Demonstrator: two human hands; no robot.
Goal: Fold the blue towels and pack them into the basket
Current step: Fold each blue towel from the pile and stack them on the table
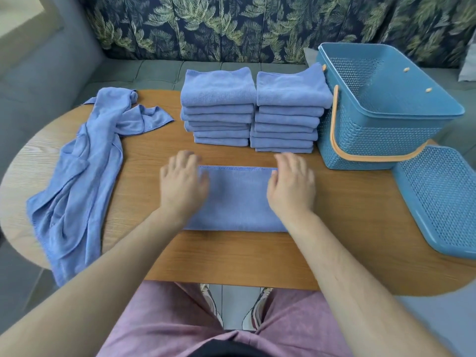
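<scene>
Both hands loose, fingers spread: left hand (183, 184) and right hand (291, 186) rest on the ends of a half-folded towel (239, 199), near centre of the table (231, 256); no pinch visible, fingertips blurred. Step looks like mid-fold. Next probably fold end over end, then add it to the folded stacks (219, 99) just beyond. Unfolded towels (85, 163) wait at left, and the basket (386, 106) at far right holds nothing.

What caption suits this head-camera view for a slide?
Left hand and right hand rest on a folded blue towel; two folded stacks and the basket nearby.
</scene>
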